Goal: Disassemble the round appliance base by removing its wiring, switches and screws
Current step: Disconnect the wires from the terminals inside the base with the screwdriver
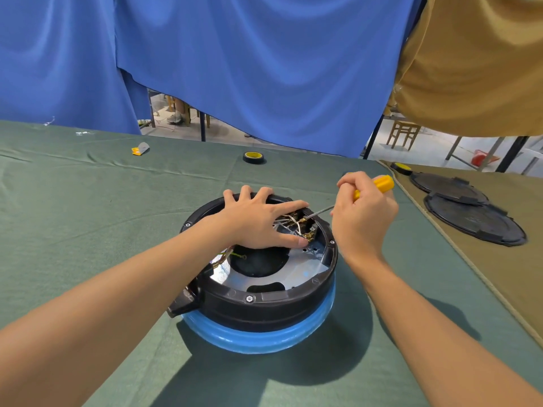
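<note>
Yellow-handled screwdriver (378, 185), held in the curled right hand (363, 220), has its tip among the white wires (289, 223) and brass terminals (308, 237). A slip there could, I judge, jab the left hand (258, 221), which lies splayed flat just beside. Wires and terminals sit inside the open round appliance base (264, 306), mid-table on green cloth (88, 230).

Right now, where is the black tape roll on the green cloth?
In the head view, the tape roll lies far back on the green cloth, beyond the round base, near the blue curtain.
</note>
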Motion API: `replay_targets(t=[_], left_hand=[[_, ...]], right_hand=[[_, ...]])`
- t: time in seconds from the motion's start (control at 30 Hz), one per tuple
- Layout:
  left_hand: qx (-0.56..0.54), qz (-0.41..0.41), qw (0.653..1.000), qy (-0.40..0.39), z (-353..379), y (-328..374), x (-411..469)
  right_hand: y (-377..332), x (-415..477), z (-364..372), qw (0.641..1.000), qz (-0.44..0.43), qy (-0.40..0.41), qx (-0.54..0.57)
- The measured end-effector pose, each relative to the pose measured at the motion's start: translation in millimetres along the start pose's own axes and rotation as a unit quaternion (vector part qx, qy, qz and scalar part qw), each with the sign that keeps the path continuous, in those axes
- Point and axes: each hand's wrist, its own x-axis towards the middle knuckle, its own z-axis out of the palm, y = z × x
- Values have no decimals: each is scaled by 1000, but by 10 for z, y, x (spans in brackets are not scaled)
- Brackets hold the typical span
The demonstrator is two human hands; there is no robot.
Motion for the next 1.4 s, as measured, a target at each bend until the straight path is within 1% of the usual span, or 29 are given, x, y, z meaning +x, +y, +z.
replay_targets(t=[0.07,0.13,0.17,0.23,0.27,0.4,0.5,0.7,0.93,1.0,1.13,1.17,1.4], left_hand=[[-4,7,999,-33,-118,-32,27],[-10,37,997,-65,-257,-70,82],[-47,61,994,-83,-326,-85,114],[-167,98,974,-118,-438,-88,179],[-204,107,966,-120,-470,-73,212],[-216,155,961,-75,-416,23,334],[-229,167,957,-53,-340,15,405],[-248,176,952,-33,-311,-28,404],[-265,187,945,-32,-270,-72,472],[-271,189,943,-25,-242,-73,468],[-269,184,945,-22,-220,-79,456],[-267,183,946,-23,-215,-82,459],[-251,159,955,-17,-191,-76,454]], right_hand=[[-7,-36,-20,1000,-27,-5,-3],[-13,-44,-29,998,-58,-4,-15],[-20,-46,-31,997,-77,2,-28],[-41,-56,-34,993,-109,20,-50],[-47,-64,-34,991,-121,26,-55],[-37,-84,-42,987,-143,37,-60],[-45,-73,-36,986,-150,33,-64],[-62,-52,-55,984,-164,13,-70],[-43,-35,-29,980,-179,-21,-85],[-43,13,-10,985,-154,-27,-79],[11,86,45,999,7,-28,-39],[28,85,56,998,32,-23,-39],[63,140,116,993,103,-11,-65]])
